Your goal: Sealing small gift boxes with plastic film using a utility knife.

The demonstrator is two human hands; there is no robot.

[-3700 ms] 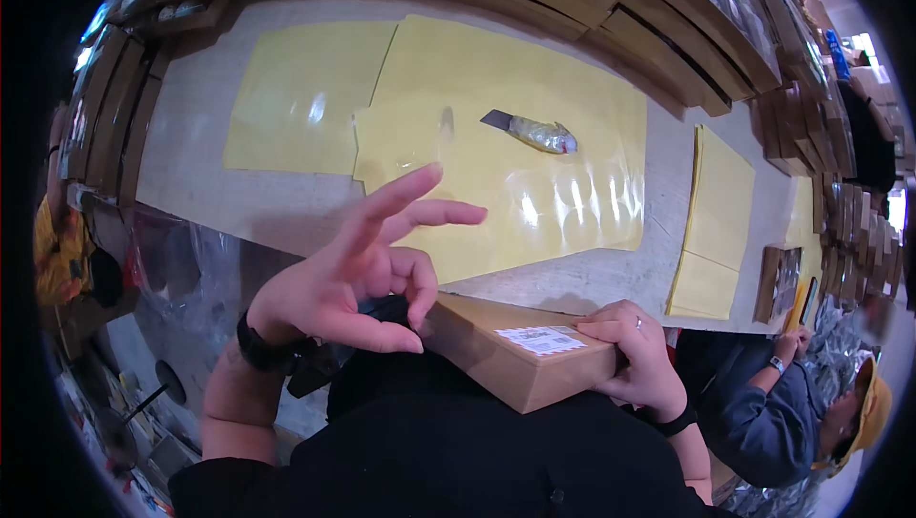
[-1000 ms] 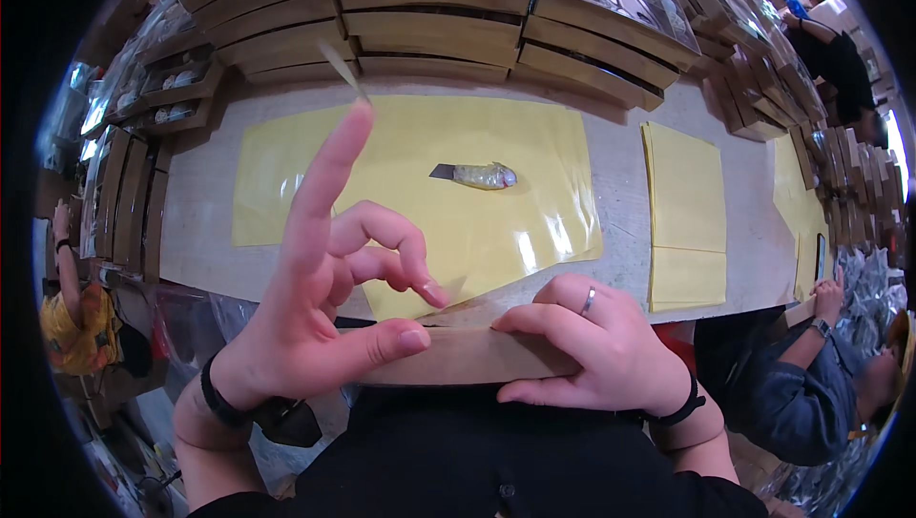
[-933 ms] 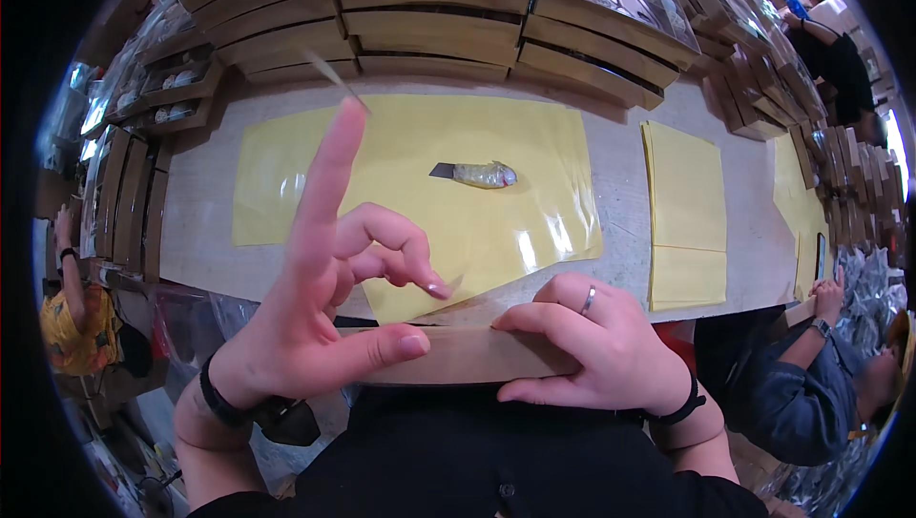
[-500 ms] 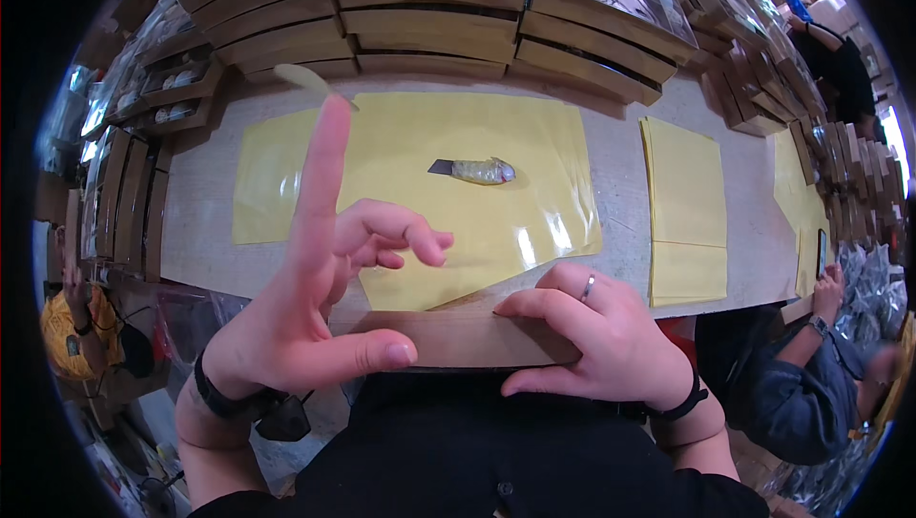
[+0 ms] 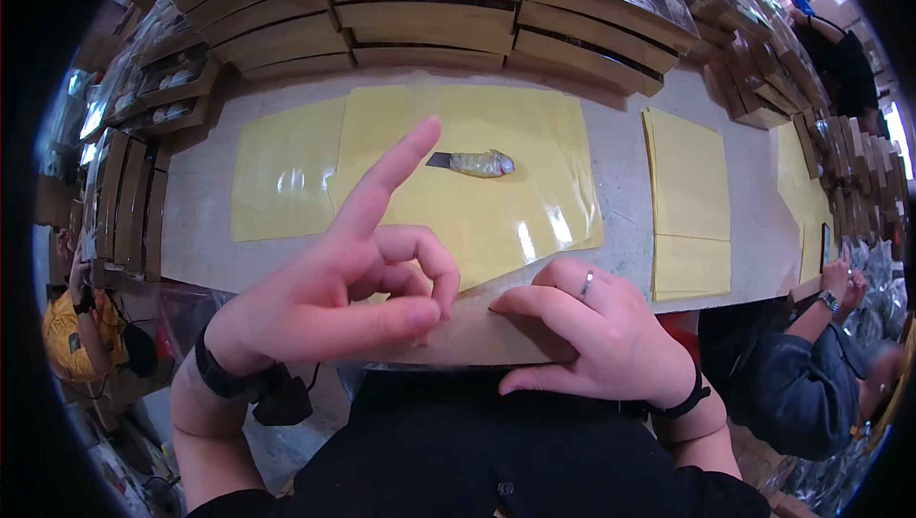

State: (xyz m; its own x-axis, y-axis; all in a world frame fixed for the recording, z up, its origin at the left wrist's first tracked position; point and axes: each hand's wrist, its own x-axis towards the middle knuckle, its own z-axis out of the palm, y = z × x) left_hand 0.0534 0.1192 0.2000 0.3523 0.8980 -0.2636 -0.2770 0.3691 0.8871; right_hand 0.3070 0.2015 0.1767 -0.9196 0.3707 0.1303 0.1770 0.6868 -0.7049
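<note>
My left hand point(image 5: 334, 303) has its forefinger stretched straight out, pointing up and away over the table, while the other fingers curl in and the thumb lies flat along the top of the cardboard box point(image 5: 458, 339); whether anything is pinched in those curled fingers I cannot tell. My right hand point(image 5: 592, 337) lies spread on the same box, fingertips pressing its top near the far edge, thumb hooked under the near side, a ring on one finger. The box sits flat against my body at the near edge of the table point(image 5: 620, 151), between the two hands. Beyond it a big yellow sheet point(image 5: 506, 203) lies on the table with a small knife point(image 5: 477, 163) wrapped in tape resting on it, well apart from both hands. More yellow sheets point(image 5: 687, 184) lie to the right. Stacked cardboard boxes point(image 5: 429, 17) line the far side. Another person point(image 5: 811, 375) in blue sits at my right
</note>
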